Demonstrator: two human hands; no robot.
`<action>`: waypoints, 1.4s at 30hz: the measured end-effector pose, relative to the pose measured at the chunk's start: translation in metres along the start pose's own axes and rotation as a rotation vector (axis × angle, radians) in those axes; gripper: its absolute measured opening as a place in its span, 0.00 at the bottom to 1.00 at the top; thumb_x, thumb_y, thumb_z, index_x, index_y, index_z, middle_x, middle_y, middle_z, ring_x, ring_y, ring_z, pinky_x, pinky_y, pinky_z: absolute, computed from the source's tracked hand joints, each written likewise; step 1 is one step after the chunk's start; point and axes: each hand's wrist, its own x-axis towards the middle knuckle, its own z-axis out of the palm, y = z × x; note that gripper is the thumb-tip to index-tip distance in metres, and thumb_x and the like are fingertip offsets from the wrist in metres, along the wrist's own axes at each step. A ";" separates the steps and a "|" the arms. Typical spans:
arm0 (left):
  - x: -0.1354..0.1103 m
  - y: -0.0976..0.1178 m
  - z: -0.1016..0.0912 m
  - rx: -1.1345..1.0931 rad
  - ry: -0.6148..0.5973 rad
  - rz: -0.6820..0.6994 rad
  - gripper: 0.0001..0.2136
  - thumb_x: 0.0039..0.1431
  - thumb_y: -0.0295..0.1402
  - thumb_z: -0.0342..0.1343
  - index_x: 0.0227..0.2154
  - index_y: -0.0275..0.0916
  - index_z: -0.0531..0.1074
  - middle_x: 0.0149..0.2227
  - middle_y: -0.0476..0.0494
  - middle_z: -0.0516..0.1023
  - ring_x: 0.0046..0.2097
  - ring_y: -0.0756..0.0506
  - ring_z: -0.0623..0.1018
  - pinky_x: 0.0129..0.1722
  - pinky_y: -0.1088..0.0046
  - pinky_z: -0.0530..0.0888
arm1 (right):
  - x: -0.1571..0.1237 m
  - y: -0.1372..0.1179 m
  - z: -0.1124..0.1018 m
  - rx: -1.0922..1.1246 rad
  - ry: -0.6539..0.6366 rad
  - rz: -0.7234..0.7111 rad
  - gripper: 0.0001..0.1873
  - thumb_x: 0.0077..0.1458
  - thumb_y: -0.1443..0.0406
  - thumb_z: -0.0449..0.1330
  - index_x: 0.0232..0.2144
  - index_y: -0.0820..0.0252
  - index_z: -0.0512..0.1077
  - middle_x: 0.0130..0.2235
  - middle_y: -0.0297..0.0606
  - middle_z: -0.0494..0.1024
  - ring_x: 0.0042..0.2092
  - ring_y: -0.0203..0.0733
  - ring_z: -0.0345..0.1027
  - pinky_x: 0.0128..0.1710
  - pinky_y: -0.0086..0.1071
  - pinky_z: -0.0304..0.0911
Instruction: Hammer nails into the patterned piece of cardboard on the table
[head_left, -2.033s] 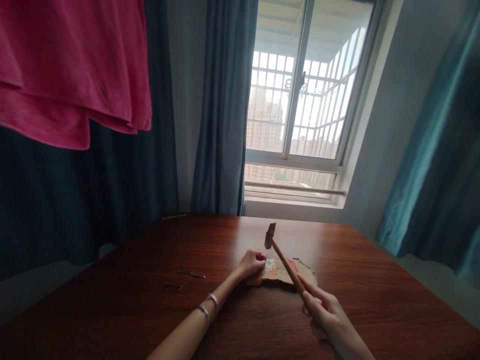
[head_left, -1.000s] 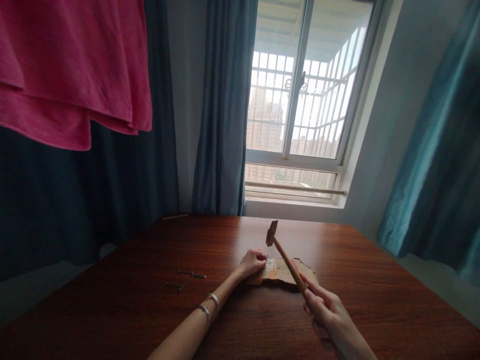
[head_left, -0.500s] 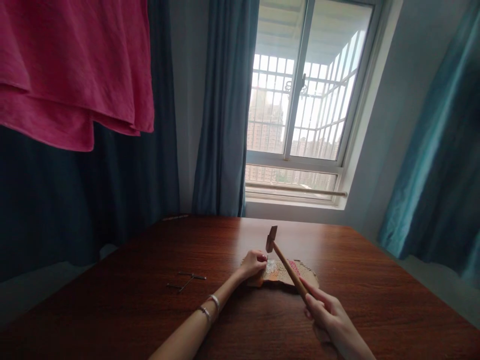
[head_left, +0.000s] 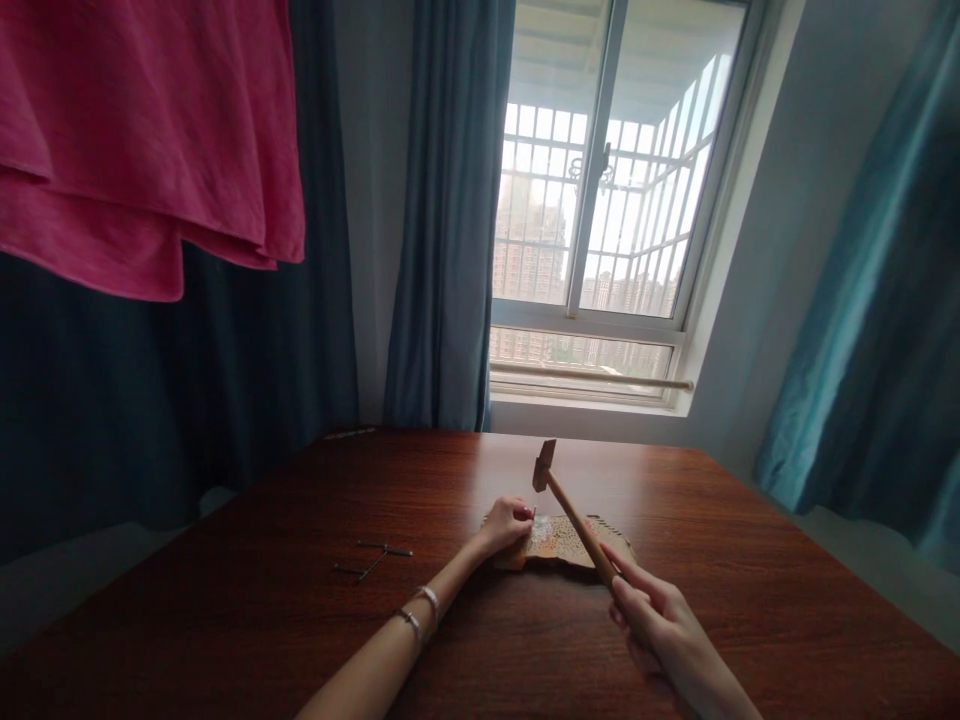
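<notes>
The nail (head_left: 534,514) stands upright at the left end of the wooden board (head_left: 570,548) on the desk (head_left: 300,600), pinched in the fingertips of your left hand (head_left: 506,525). The hammer (head_left: 576,522) has its head raised just above it, and its handle slants back and rightward into your right hand (head_left: 664,628), which is closed round the grip. Your left hand is the nearer one to the nail

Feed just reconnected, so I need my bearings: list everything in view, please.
table: one, reddish-brown, foreground
board: one, pale wood, mid-table
hammer: one, wooden-handled, raised over board
nail: one, thin, board's left end
loose nails: about three, dark, table's left
cloth: one, pink, upper left
curtains: several, blue, either side of window
window: one, white-framed, centre back
bracelets: two, silvery, left wrist
left hand: one, pinching the nail
right hand: one, gripping the hammer
</notes>
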 end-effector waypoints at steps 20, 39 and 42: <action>0.003 -0.008 0.004 0.053 0.006 0.019 0.08 0.45 0.29 0.50 0.19 0.34 0.73 0.25 0.48 0.71 0.28 0.51 0.68 0.27 0.78 0.59 | -0.002 0.004 0.002 0.042 -0.005 -0.016 0.34 0.51 0.53 0.54 0.58 0.57 0.53 0.22 0.27 0.61 0.13 0.21 0.40 0.08 0.18 0.36; -0.001 0.001 0.000 0.048 -0.004 -0.015 0.08 0.45 0.29 0.51 0.20 0.34 0.73 0.25 0.48 0.72 0.29 0.51 0.68 0.28 0.78 0.59 | 0.003 0.018 0.001 0.114 0.007 -0.003 0.38 0.47 0.52 0.58 0.57 0.61 0.55 0.20 0.26 0.61 0.13 0.20 0.39 0.10 0.19 0.34; -0.001 0.002 0.000 0.047 0.001 -0.014 0.08 0.45 0.30 0.51 0.21 0.33 0.74 0.24 0.48 0.71 0.29 0.51 0.68 0.28 0.78 0.59 | 0.002 0.013 0.001 0.114 0.015 -0.006 0.38 0.47 0.52 0.58 0.57 0.59 0.54 0.20 0.26 0.62 0.13 0.20 0.39 0.10 0.19 0.33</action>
